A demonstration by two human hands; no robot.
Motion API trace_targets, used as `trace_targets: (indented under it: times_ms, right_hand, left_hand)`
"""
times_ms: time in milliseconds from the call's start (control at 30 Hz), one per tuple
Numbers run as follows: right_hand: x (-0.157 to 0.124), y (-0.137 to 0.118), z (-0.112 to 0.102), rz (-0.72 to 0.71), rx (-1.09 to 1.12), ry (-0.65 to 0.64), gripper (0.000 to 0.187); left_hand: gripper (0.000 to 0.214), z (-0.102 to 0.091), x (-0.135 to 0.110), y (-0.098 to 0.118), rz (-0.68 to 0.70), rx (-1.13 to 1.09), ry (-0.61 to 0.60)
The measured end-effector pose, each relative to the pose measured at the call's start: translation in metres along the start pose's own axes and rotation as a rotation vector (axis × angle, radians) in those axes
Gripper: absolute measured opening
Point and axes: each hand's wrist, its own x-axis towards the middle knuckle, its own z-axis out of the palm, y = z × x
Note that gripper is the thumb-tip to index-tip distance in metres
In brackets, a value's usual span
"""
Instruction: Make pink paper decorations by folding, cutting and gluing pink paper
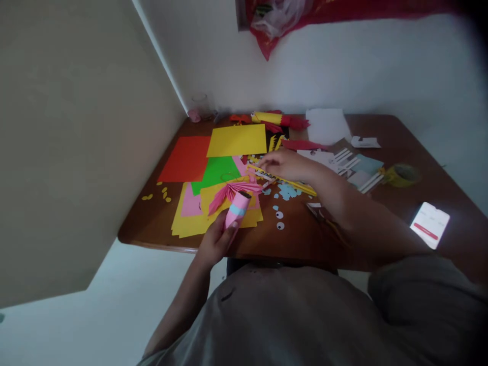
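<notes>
My left hand [218, 240] is wrapped around a pink paper tube [237, 209] with a light blue band; its dark hollow end points up and away. Just behind the tube, a pink pleated paper fan [229, 193] spreads out like wings over yellow sheets. Above the scraps in the middle of the table reaches my right hand [280, 163], its fingers apart and bent downward, with no held thing visible. Close under it lies a yellow paper strip [299, 188]. Light blue paper dots [288, 191] and two googly eyes [280, 220] lie nearer me.
On the brown table [293, 244] are red [185, 157], yellow [236, 141] and green paper sheets [215, 173]. A yellow and red paper tube figure [270, 118] lies at the back. To the right are a tape roll [404, 174], a lit phone [430, 224] and scissors [324, 216] partly under my forearm.
</notes>
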Motion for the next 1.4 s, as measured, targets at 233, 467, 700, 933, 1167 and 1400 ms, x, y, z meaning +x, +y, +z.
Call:
trace_targets:
  times_ms: [233,467,700,933,1167,1400]
  right_hand:
    - [-0.108,0.045,0.059,0.152,-0.209,-0.121,0.021]
    - [-0.122,0.042,0.09,0.094,-0.338,-0.072,0.019]
    - [-0.122,0.047,0.093,0.032,-0.294,-0.019,0.013]
    - [-0.141,0.044,0.096,-0.005,-0.231,0.048,0.015]
    - [-0.183,0.046,0.087,-0.093,-0.096,0.103,0.019]
    - [-0.197,0.046,0.074,-0.028,0.02,0.236,0.049]
  left_hand:
    - [0.065,-0.006,0.023,0.025,0.043,0.53,-0.283]
    - [0.063,0.015,0.021,0.038,0.02,0.574,-0.32]
    - [0.057,0.012,0.018,0.037,0.056,0.63,-0.283]
    - [0.049,0.007,0.021,0.047,0.102,0.716,-0.252]
    - [0.045,0.016,0.03,0.058,0.199,0.741,-0.254]
    - [0.042,0.029,0.038,0.062,0.25,0.628,-0.299]
